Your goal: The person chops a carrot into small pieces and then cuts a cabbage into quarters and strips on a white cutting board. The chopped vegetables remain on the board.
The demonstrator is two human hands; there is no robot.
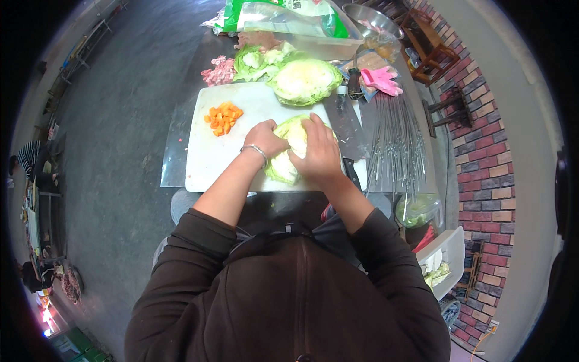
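Both hands are on a piece of cut cabbage [281,171] that lies on a white cutting board [212,167]. My left hand [267,139], with a bracelet at its wrist, grips the cabbage's left side. My right hand [320,151] spreads over its right side, thumb towards the left hand. Part of the cabbage is hidden under the hands. Diced carrot [223,118] is heaped on the board's left side. A larger cabbage half [307,81] rests at the board's far edge, pale cut face up. Beside my right wrist lies a black knife handle [351,173].
Metal skewers [398,140] spread to the right of the board, below a pink glove [382,80]. Pink minced meat [219,71] and loose cabbage leaves [253,63] lie behind. A plastic tub [332,47] and a steel bowl [375,20] stand farther back. A person [34,158] is far left.
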